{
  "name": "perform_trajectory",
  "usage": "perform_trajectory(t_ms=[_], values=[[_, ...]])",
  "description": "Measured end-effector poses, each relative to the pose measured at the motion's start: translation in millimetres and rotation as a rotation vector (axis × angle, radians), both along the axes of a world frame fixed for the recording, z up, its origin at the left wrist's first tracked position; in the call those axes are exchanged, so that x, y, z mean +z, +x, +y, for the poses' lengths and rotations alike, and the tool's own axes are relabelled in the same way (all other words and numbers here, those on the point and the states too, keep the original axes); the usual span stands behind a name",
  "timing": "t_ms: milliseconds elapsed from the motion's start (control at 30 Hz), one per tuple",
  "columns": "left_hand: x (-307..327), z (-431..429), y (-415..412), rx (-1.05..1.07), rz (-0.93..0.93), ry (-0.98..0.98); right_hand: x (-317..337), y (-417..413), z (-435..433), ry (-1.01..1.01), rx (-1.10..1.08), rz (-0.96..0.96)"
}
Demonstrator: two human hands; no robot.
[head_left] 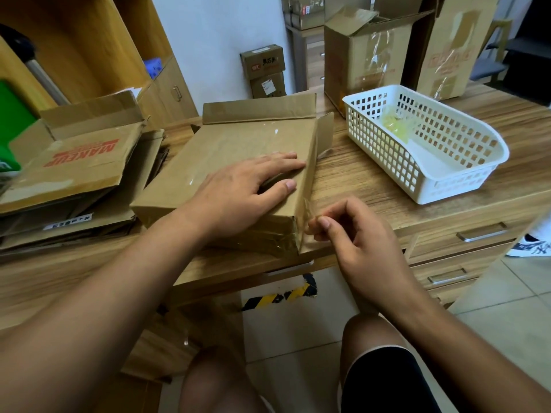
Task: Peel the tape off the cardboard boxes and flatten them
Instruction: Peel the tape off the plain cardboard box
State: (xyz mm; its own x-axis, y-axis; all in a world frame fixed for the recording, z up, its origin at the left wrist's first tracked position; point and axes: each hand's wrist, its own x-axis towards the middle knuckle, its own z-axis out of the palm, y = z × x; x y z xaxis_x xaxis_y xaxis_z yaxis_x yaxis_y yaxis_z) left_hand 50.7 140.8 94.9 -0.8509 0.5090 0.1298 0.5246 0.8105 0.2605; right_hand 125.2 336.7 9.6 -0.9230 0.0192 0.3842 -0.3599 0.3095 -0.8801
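The cardboard box point(238, 150) lies low in the middle of the wooden counter point(372, 180). Its far flap and its right-hand flap stand up, and shiny clear tape is stuck across its top and near side. The person's left hand point(238, 189) rests flat on top of the box near the right edge, fingers straight and a little spread, pressing down. The right hand point(357, 236) is just off the box's near right corner. Its thumb and forefinger pinch a loose end of the clear tape point(304, 213) that runs up that corner edge, and the other fingers are curled in. To the left, close beside the box, sits a pile of flattened boxes point(74, 180), the top one printed in red letters. To the right, apart from the box, stands a white plastic basket point(384, 156) with a crumpled wad of yellowish tape point(393, 126) in its far end. Behind the basket two tall open boxes point(366, 55) stand upright at the back of the counter, both with clear tape hanging loose on their fronts. Two small boxes point(264, 70) are stacked against the wall beyond. Drawers point(465, 242) with metal handles sit under the counter's right side. A strip of black-and-yellow tape point(280, 296) is stuck to the tiled floor below the counter's edge. The person's bare knees show at the bottom of the view.
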Motion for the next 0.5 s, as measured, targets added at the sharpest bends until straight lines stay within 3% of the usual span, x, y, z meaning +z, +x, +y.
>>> perform_trajectory(t_ms=[367, 500], values=[[0.4, 1.8, 1.9, 0.009, 0.005, -0.013, 0.8, -10.6, 3.6, -0.086, 0.048, -0.045], [-0.5, 1.4, 1.7, 0.009, 0.022, -0.006, 3.3, -12.4, 2.8, 0.087, 0.030, 0.002]])
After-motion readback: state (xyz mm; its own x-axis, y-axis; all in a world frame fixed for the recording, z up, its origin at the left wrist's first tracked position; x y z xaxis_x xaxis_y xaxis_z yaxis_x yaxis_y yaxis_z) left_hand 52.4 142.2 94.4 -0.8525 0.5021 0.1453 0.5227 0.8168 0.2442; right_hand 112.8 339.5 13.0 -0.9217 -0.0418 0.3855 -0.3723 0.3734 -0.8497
